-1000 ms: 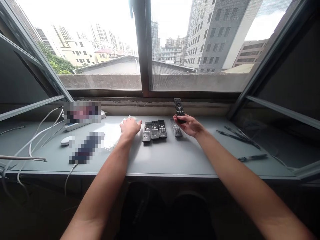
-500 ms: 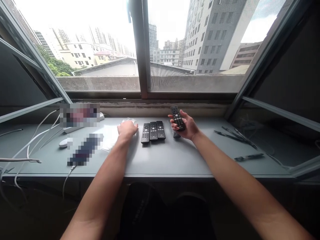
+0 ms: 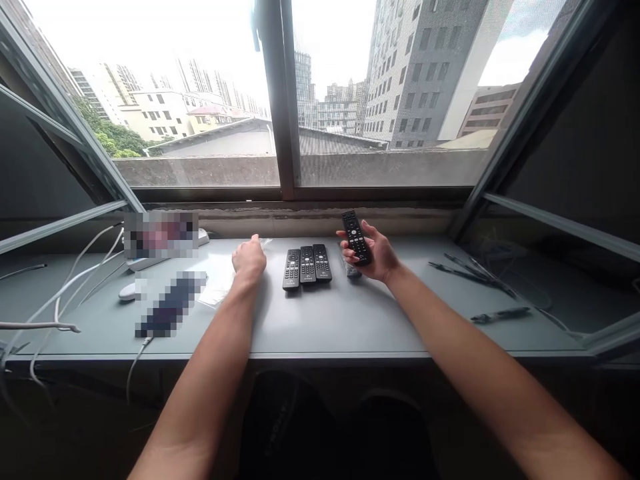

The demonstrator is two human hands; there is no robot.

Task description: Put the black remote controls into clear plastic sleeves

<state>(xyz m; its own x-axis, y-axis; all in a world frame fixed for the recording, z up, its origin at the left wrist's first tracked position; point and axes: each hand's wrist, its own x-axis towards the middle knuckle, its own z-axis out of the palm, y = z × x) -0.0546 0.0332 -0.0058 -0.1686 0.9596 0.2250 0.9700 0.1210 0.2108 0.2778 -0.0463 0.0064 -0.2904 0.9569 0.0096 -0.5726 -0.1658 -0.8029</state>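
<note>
The grey desk [image 3: 320,320] is crossed by both forearms. A black remote [image 3: 355,237] is gripped in the right hand [image 3: 373,253], tilted lower and closer than a second ago when it was stood upright. A clear plastic bag [image 3: 220,280] is now pinched and lifted by the closed left hand [image 3: 249,261]. Three remotes [image 3: 307,265] lie lined up between the hands; another remote [image 3: 350,269] is half hidden under the right hand, so bagging seems underway.
</note>
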